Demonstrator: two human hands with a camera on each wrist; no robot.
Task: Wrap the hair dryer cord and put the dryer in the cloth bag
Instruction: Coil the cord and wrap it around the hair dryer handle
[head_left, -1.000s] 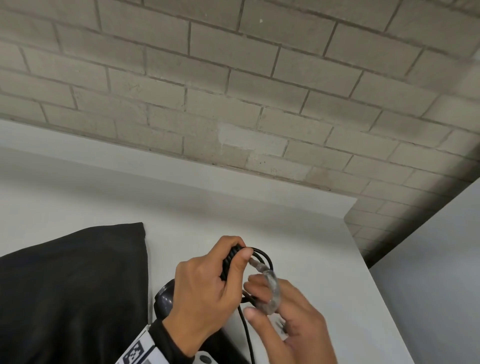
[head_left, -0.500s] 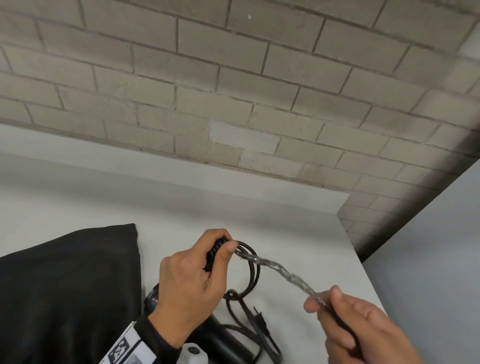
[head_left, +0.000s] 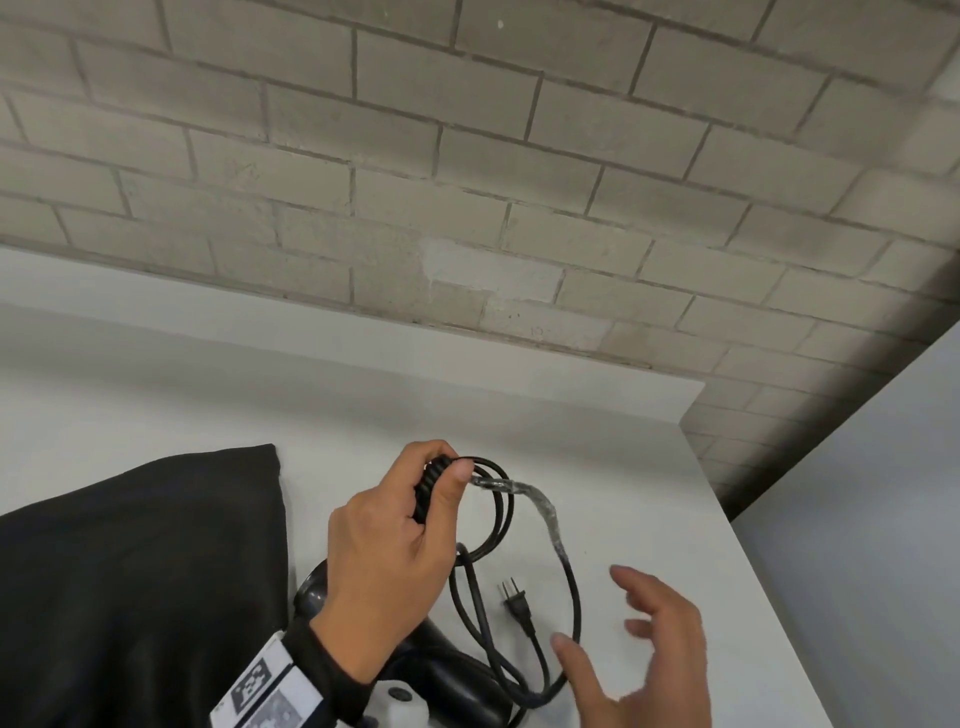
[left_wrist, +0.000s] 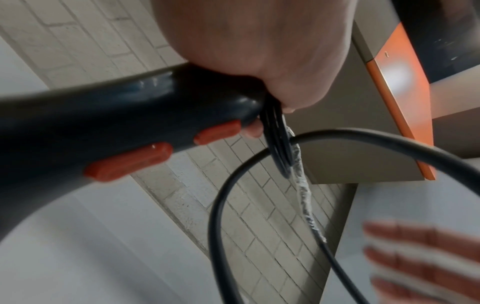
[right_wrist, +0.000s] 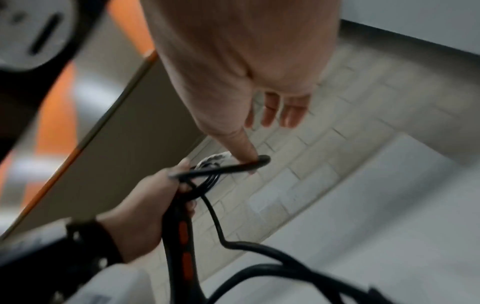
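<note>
My left hand (head_left: 441, 480) grips the end of the black hair dryer's handle (left_wrist: 103, 123), which carries orange buttons, and pins several coils of the black cord (head_left: 501, 514) against it. A stretch of cord wrapped in clear tape (head_left: 543, 506) arcs out from my thumb into a large hanging loop. The plug (head_left: 515, 603) lies on the table inside that loop. My right hand (head_left: 592, 608) hovers beside the loop with straight, spread fingers and holds nothing; its thumb is at the cord (right_wrist: 249, 165). The black cloth bag (head_left: 130, 571) lies flat to the left.
The white table (head_left: 649, 493) ends at a brick wall (head_left: 467, 182) behind and has an edge on the right. A grey panel (head_left: 883, 519) stands beyond that edge. Bare table surface lies to the right of the cord.
Half a second ago my right hand pinched the taped cord and pulled it out to the right. It has let go, and the cord now sags in a loop.
</note>
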